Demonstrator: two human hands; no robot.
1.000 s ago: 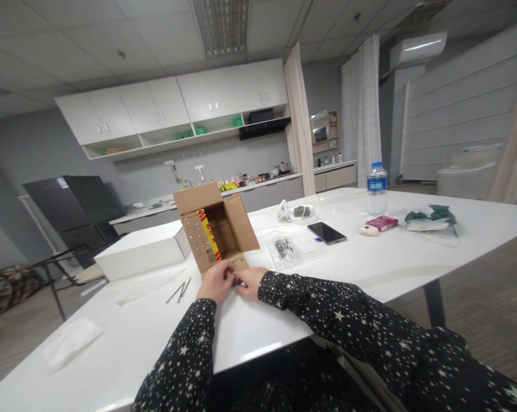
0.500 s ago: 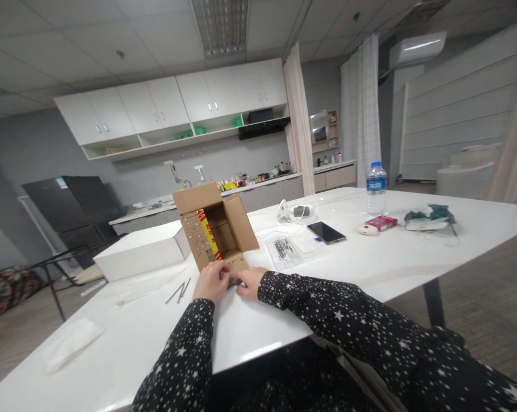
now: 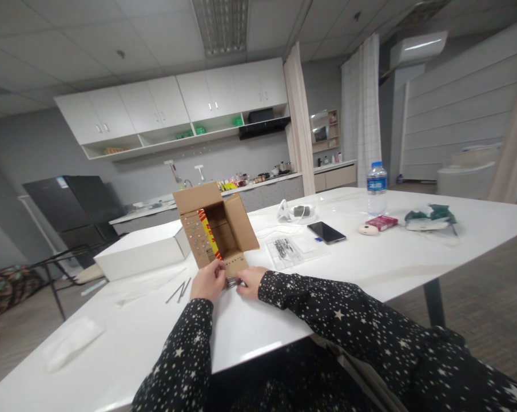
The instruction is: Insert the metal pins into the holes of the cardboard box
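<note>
A glossy white counter fills the foreground; taking the hands as the clock's centre, white wall cabinets hang from eleven to twelve and a dark refrigerator stands at ten. On the counter, a white box sits at ten, two thin rods at nine, and a phone and water bottle at two. The cardboard box is at twelve, just beyond the fingers, its mouth facing back toward six, flaps spread; its long axis leans from eleven to five. The left hand curls its fingers at the box's near edge, the right hand bends inward beside slender grey pieces; whether either grasps anything, I cannot tell.
</note>
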